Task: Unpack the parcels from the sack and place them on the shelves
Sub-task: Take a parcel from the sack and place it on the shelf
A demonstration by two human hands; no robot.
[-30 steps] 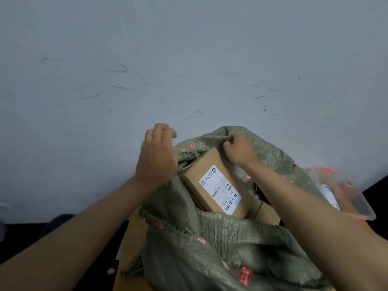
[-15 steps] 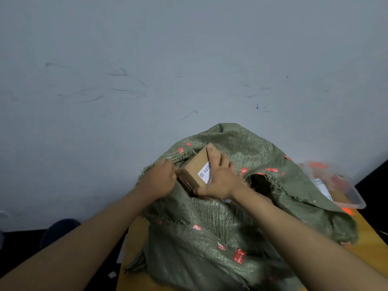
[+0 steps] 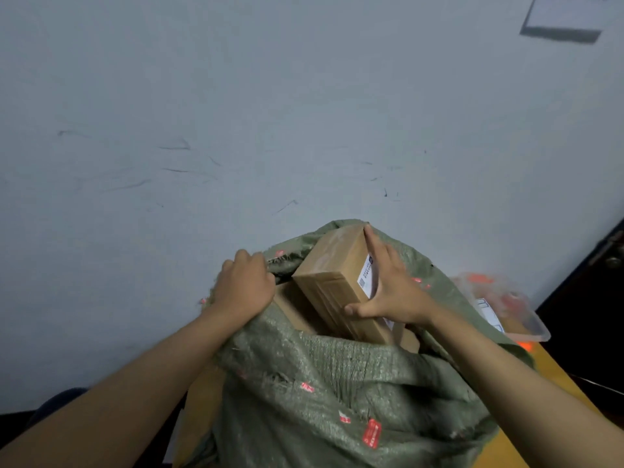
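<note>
1. Brown cardboard fills my right hand (image 3: 391, 292): thumb hooked under the near long edge of the cardboard parcel (image 3: 337, 282), fingers laid along its labelled face, clamped so I can tilt it up out of the sack's mouth.
2. My left hand (image 3: 244, 285) is curled tight on the rim of the green woven sack (image 3: 337, 383), bunching the fabric and pulling it back. I judge that this keeps the opening wide and stops the cloth snagging the box.
3. The parcel sits half out, one end raised toward the wall (image 3: 236, 113), the other down inside; its white shipping label (image 3: 368, 276) is mostly under my palm.
4. Below it, at least one more brown box (image 3: 290, 309) lies in the sack.
5. The sack stands on a yellow table (image 3: 557, 380). Just behind it on my right, a clear plastic tub (image 3: 526, 325) holds blurred orange-red items and something with a label.
6. No shelves are in view.
</note>
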